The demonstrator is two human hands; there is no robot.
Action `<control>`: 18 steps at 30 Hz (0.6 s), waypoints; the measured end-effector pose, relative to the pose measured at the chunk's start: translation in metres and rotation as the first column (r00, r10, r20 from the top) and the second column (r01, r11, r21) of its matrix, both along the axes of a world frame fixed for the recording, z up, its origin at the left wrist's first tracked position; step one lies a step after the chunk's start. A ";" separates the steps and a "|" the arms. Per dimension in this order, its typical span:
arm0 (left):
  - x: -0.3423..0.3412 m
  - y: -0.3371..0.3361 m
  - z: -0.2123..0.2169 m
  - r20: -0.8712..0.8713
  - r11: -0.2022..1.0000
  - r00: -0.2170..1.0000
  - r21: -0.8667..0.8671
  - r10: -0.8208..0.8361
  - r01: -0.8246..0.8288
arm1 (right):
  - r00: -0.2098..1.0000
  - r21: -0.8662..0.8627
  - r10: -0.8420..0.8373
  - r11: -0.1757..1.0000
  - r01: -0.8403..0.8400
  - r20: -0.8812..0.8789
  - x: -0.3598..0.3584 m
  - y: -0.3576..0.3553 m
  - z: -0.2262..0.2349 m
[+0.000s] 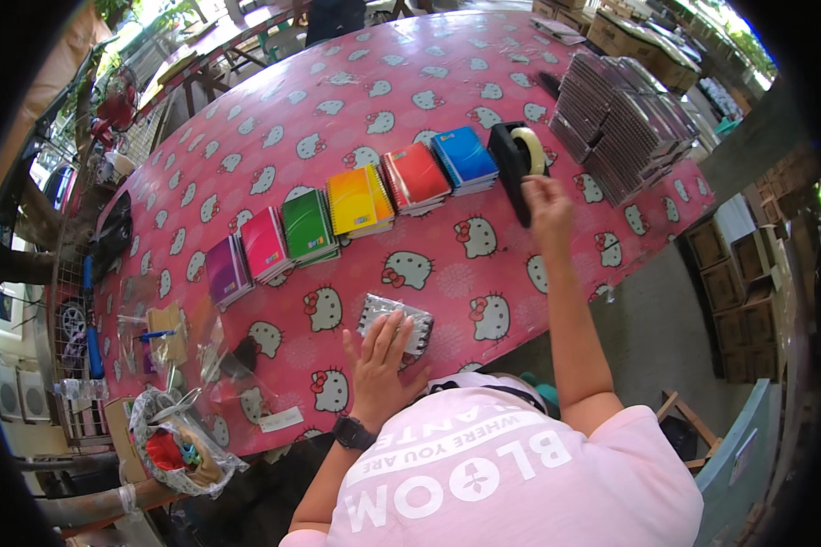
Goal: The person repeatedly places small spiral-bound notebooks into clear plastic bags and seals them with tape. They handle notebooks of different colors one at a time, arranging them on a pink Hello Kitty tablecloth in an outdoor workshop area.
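My left hand [380, 358] lies flat with its fingers stretched over a small spiral-bound notebook pack [417, 330] in clear plastic, pressing it to the table. At the front of a black tape dispenser [504, 162], the fingers of my right hand [549, 208] are pinched together at the tape end, just below the pale tape roll [531, 146]. A slanting row of small spiral notebook stacks runs left from the dispenser: blue [463, 157], red [416, 175], yellow [359, 199], green [307, 225], pink [265, 243] and purple [226, 272].
Tall stacks of spiral-bound packs [616, 118] stand at the far right of the pink patterned table [456, 251]. Clear plastic wrappers [214, 351] and a blue pen [158, 335] lie at left. A plastic-lined container [178, 447] sits by the near left edge. Cardboard boxes [734, 305] are stacked beyond the right edge.
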State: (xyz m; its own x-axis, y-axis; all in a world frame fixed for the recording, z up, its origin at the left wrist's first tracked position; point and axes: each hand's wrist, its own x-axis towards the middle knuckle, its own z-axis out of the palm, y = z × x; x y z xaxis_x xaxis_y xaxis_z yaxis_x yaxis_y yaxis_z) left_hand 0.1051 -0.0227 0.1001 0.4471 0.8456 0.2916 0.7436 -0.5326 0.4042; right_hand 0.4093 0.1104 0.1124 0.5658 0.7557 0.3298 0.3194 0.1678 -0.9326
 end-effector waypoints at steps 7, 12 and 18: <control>0.009 0.004 0.005 -0.006 1.000 1.000 -0.016 0.006 -0.006 | 0.941 -0.432 -0.106 0.868 0.246 0.322 0.127 0.034 -0.072; 0.006 -0.001 0.002 0.006 0.997 0.997 -0.029 0.071 -0.070 | 0.974 -0.113 -0.037 0.992 0.063 0.224 0.107 0.008 -0.064; 0.008 0.001 0.002 0.008 0.997 0.998 0.022 0.069 -0.069 | 0.774 -0.393 -0.090 0.894 -0.215 -0.627 0.091 -0.034 -0.085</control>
State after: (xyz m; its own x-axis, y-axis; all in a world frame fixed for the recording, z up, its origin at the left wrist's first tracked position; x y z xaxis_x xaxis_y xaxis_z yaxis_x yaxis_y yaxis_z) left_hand 0.1127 -0.0219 0.1020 0.3859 0.8674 0.3142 0.7757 -0.4895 0.3984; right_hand 0.5005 0.0760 0.0275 0.4720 0.7696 -0.4300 -0.3440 -0.2883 -0.8936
